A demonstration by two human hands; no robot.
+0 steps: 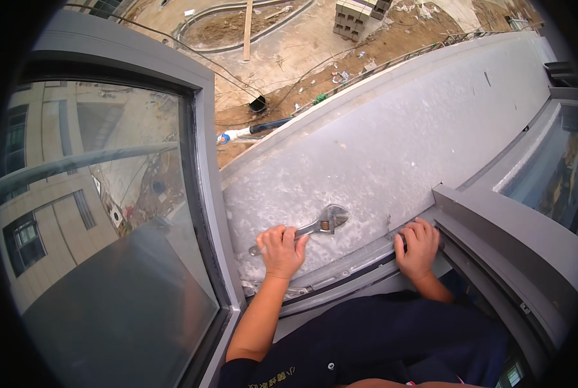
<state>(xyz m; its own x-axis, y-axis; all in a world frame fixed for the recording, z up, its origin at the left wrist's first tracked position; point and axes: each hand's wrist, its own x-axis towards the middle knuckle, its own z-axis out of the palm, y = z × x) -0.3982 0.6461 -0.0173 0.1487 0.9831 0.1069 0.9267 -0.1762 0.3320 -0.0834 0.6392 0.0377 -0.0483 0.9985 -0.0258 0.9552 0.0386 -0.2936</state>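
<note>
My left hand is closed around the handle of a metal adjustable wrench. The wrench lies over the pale grey ledge outside the window, its jaws pointing right and away from me. The end of its handle sticks out past the left side of my fist. My right hand grips the bottom window frame beside the upright post, fingers curled over it. Whether anything small is under those fingers is hidden.
An open glass window sash in a grey frame stands on my left. The grey upright post is at my right. Far below the ledge are dirt ground, stacked blocks, a plank and a pipe.
</note>
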